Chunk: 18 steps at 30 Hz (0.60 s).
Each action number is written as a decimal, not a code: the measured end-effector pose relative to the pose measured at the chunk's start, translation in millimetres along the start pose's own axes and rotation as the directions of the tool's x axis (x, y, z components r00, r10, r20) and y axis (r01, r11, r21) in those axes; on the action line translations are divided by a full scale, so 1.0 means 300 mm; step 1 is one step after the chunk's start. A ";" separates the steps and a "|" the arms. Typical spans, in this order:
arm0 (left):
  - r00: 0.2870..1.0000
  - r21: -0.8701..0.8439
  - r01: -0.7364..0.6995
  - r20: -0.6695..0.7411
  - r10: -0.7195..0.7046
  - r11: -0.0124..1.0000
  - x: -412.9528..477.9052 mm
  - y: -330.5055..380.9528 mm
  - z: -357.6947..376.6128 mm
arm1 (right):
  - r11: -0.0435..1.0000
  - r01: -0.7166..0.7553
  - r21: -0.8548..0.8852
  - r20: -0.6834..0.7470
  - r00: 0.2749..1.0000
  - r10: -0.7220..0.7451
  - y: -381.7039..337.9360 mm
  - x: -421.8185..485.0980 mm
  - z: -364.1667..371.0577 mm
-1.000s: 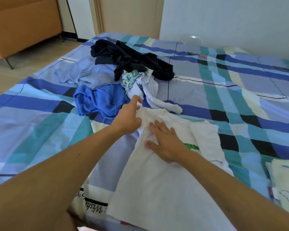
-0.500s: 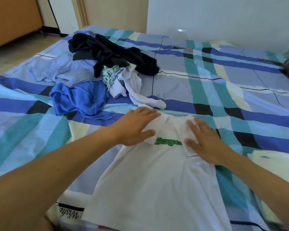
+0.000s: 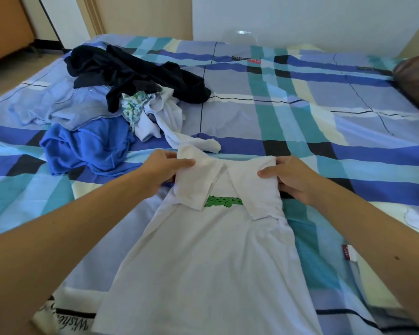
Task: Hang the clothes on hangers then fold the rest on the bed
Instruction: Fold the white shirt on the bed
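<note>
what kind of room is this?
Probably a home bedroom: a bed under a plaid sheet, a pile of loose clothes on it, and a white shirt spread flat for folding.

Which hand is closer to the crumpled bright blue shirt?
Left. The left hand grips the white shirt next to the blue shirt; the right hand grips its far side.
</note>
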<state>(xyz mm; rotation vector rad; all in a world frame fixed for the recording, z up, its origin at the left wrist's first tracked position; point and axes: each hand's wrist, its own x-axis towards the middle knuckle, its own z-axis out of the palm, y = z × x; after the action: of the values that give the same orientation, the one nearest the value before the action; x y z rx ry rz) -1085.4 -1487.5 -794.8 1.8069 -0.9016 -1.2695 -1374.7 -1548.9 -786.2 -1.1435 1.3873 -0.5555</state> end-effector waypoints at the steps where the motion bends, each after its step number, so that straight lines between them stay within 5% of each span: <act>1: 1.000 -0.023 -0.009 0.014 0.009 1.000 -0.008 0.014 0.003 | 0.999 0.014 0.033 0.023 1.000 -0.014 -0.009 -0.009 -0.002; 5: 0.998 -0.206 -0.054 -0.001 0.055 0.977 -0.040 0.074 0.006 | 0.982 0.133 0.133 0.000 0.991 -0.134 -0.079 -0.038 -0.015; 10: 0.956 -0.274 -0.241 0.099 0.277 0.931 -0.128 0.127 -0.050 | 0.943 0.299 0.150 0.018 0.952 -0.305 -0.144 -0.157 -0.041; 15: 0.834 -0.075 -0.436 0.342 0.434 0.897 -0.293 0.108 -0.119 | 0.899 0.431 -0.075 0.253 0.880 -0.401 -0.124 -0.346 -0.058; 18: 0.759 0.092 -0.560 0.454 0.466 0.823 -0.392 0.058 -0.143 | 0.783 0.554 -0.281 0.414 0.807 -0.422 -0.091 -0.456 -0.041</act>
<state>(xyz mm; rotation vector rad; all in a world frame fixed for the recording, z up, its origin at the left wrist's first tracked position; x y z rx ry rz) -1077.8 -1387.3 -718.2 1.2981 -1.7128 -1.2262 -1402.0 -1445.0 -696.3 -1.8716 0.9098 -0.4294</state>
